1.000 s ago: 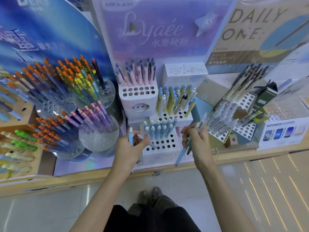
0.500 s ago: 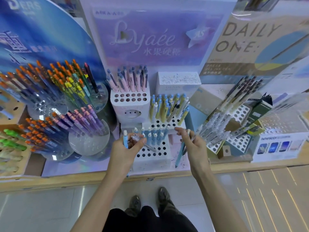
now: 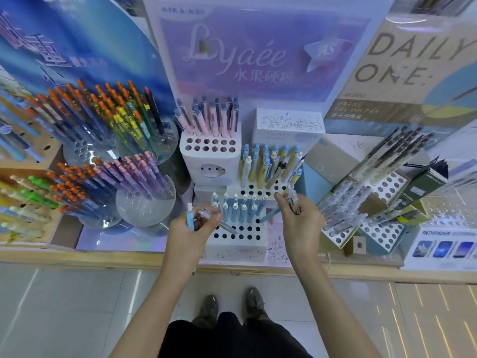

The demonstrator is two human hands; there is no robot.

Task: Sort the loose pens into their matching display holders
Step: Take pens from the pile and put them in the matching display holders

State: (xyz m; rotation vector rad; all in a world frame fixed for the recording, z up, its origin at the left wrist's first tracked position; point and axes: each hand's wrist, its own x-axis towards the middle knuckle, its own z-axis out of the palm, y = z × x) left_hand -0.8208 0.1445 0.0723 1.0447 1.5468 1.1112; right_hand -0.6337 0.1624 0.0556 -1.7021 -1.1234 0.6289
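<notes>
Pale-blue plastic pen (image 3: pixel 190 215): your left hand (image 3: pixel 191 236) is gripping it upright, plus clear plastic pen (image 3: pixel 224 225). Matching white perforated holder (image 3: pixel 237 250) is sitting just right, between hands. Your right hand (image 3: pixel 300 223) is clutching bundle of clear pens (image 3: pixel 293 200).

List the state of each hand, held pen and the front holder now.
left hand: grips two pens
light blue pen: upright in left hand
clear pen: pinched in left hand, slanting over front white holder
right hand: grips clear pens and a teal pen
front white holder: back rows filled, front holes empty
</notes>
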